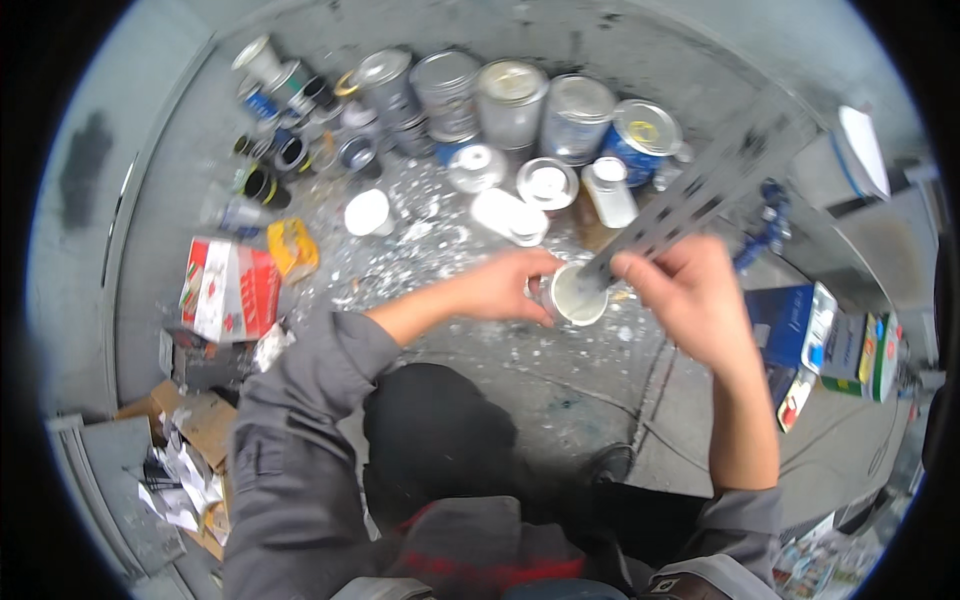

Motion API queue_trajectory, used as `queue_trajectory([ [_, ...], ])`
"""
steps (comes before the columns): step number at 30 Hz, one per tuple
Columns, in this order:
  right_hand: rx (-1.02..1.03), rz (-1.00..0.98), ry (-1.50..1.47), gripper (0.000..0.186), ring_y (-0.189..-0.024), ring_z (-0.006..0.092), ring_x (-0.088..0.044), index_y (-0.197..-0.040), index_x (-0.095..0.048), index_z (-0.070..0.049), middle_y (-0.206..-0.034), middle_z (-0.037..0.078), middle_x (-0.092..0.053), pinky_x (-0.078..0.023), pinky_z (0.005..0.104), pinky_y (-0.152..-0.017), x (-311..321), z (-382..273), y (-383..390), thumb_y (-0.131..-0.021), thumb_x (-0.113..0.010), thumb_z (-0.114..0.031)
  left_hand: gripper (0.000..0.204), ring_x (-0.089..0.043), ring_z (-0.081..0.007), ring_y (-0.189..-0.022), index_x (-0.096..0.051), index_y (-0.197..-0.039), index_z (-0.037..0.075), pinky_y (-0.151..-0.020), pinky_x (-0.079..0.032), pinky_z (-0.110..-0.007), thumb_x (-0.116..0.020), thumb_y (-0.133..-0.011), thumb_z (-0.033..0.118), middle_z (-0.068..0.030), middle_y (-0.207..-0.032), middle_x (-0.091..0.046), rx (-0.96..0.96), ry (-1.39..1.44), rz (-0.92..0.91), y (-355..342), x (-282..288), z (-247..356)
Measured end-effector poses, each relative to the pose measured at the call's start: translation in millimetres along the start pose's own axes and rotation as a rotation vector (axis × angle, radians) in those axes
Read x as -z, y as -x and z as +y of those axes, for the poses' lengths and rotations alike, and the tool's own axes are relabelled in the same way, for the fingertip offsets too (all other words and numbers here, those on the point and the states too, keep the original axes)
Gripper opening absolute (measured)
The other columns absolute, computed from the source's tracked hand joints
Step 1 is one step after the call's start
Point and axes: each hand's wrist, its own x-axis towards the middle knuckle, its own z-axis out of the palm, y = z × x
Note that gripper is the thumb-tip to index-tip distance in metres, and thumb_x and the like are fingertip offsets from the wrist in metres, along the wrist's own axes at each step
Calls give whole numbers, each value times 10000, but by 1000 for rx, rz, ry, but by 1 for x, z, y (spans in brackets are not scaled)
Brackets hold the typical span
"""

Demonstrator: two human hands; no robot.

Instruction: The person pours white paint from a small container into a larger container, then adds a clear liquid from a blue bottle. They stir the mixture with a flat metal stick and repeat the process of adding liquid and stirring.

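Head view: both hands meet at a cup (583, 321), in front of the body.
Cup: just right of the left hand's fingertips and left of the right hand; its mouth faces up towards the wearer, with something pale inside.
Left hand (503, 287): thumb and fingers curl round the cup's left side, gripping it.
Right hand (695, 300): thumb and fingers pinch a flat stick (697, 197) low down, near the cup's rim.
Stick's long axis: slanted, from the cup's mouth outward, away and to the right past the right hand; blur hides whether its tip touches bottom.
Nearer hand: left for the cup, by contact; right for the stick.
Beyond both hands: a row of tins (512, 100).
Left of the left hand: a red-and-white box (230, 290).
Right of the right hand: a blue box (785, 322).
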Motion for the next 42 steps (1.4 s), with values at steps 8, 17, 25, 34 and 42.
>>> queue_trajectory([
  [8, -101, 92, -66, 188, -865, 356, -754, -1085, -822, -2, -956, 202, -794, -563, 438, -773, -231, 120, 5, -993, -786, -162, 676, -644, -265, -1316, -654, -1466, 44, -1098, -564, -404, -915, -842, 15, -120, -1426, -629, 248, 179, 615, 108, -93, -188],
  [17, -76, 62, -3, 168, -971, 322, -771, -1127, -826, -22, -1128, 140, -797, -590, 391, -857, -275, 112, -11, -1018, -752, -127, 579, -716, -153, -1061, -587, -1498, 0, -946, -610, -296, -729, -944, -94, -80, -1341, -698, 436, 189, 1167, 197, -21, -296],
  [25, -121, 42, -23, 194, -925, 250, -769, -1182, -817, -17, -1089, 134, -795, -585, 362, -818, -272, 96, -11, -1032, -752, -121, 823, -667, -218, -1297, -502, -1510, 14, -1083, -566, -367, -947, -818, 40, -111, -1430, -674, 415, 242, 1161, 173, 97, -297],
  [34, -75, 145, -125, 212, -780, 115, -619, -1225, -812, -12, -879, 46, -699, -512, 305, -726, -255, 90, -3, -1036, -750, -86, 794, -666, -180, -1286, -559, -1463, 39, -1099, -545, -349, -964, -783, -4, -57, -1398, -703, 228, 344, 1157, 171, 105, -304],
  [42, -85, 170, -47, 214, -861, 254, -745, -1181, -823, -23, -950, 136, -803, -566, 380, -800, -247, 95, 2, -1005, -758, -126, 846, -639, -205, -1343, -548, -1509, 41, -1145, -506, -371, -965, -773, 20, -65, -1442, -683, 265, 239, 992, 186, 72, -235],
])
